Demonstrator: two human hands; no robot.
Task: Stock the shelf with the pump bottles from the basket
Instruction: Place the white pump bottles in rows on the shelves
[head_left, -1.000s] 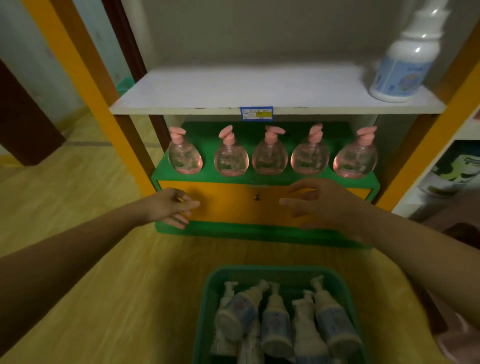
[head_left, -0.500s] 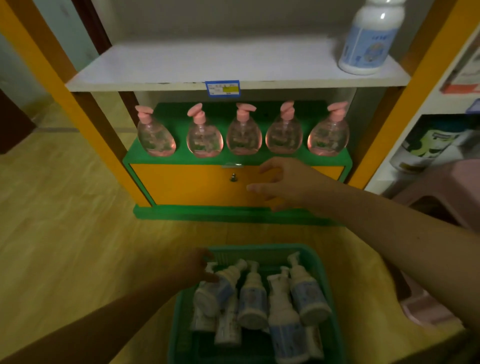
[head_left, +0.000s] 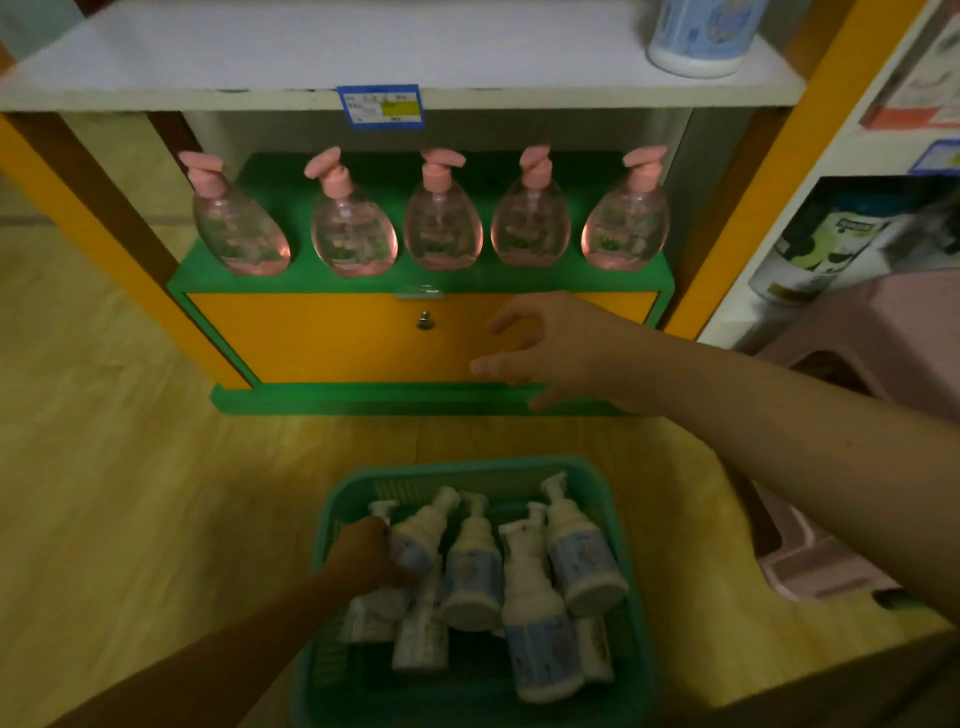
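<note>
Place: small shop | shown by: blue-and-yellow paper price tag (head_left: 380, 106) clipped to white shelf board (head_left: 363, 57) | five identical pink pump bottles (head_left: 443, 228) lined up on green-and-orange cabinet (head_left: 332, 338)

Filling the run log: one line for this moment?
left hand: on white pump bottle in green plastic basket | right hand: open, empty | white shelf: one bottle
</note>
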